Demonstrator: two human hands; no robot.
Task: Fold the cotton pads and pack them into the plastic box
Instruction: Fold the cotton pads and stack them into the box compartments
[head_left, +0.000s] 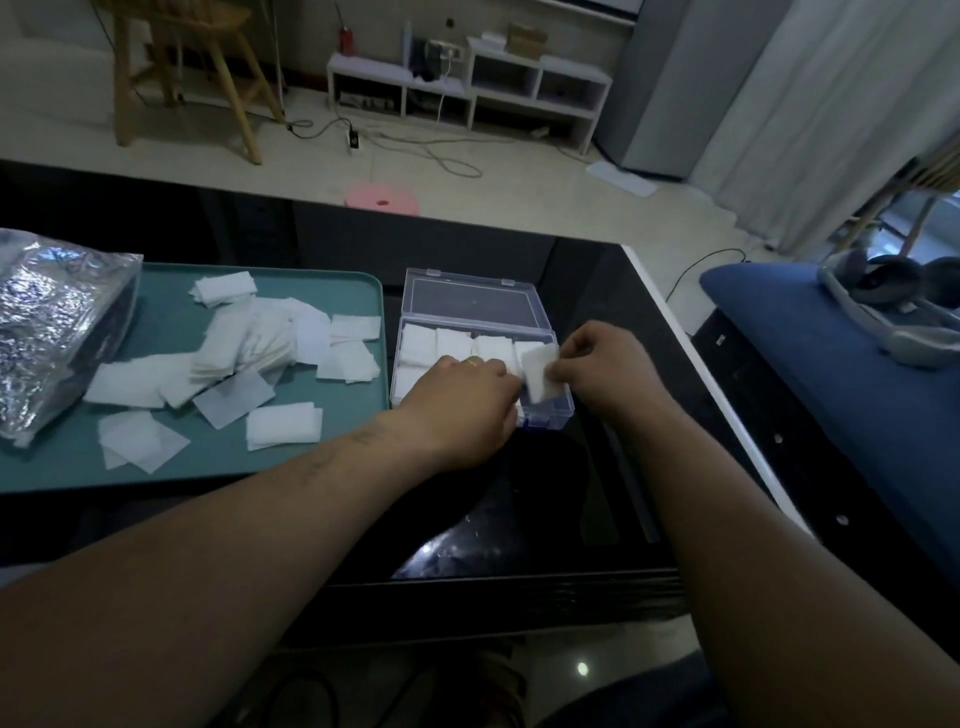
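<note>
A small rectangular plastic box (558, 413) of clear, faintly blue plastic sits on a glossy black table (519, 493), its hinged lid (467, 299) thrown open and lying flat on the far side. Inside, folded white pads (452, 343) lie in neat rows, soft and slightly fuzzy, filling the far row from left to right. Both hands meet over the right end of the box around one cotton pad (540, 374), a thin white rectangle held tilted on edge just above the packed ones. The right hand (602, 364) pinches its right edge between thumb and curled fingers; the left hand (467, 400), back up and wearing a thin ring, has its fingers curled onto the pad's left edge (the fingertips themselves are mostly hidden behind the knuckles). Just left of the box lies a flat teal tray (234, 467) with rounded corners and a low rim, scattered with loose pads (249, 343), some single and nearly see-through, others in small folded stacks. A crinkled, shiny plastic bag (47, 332) slumps over the tray's far left corner.
</note>
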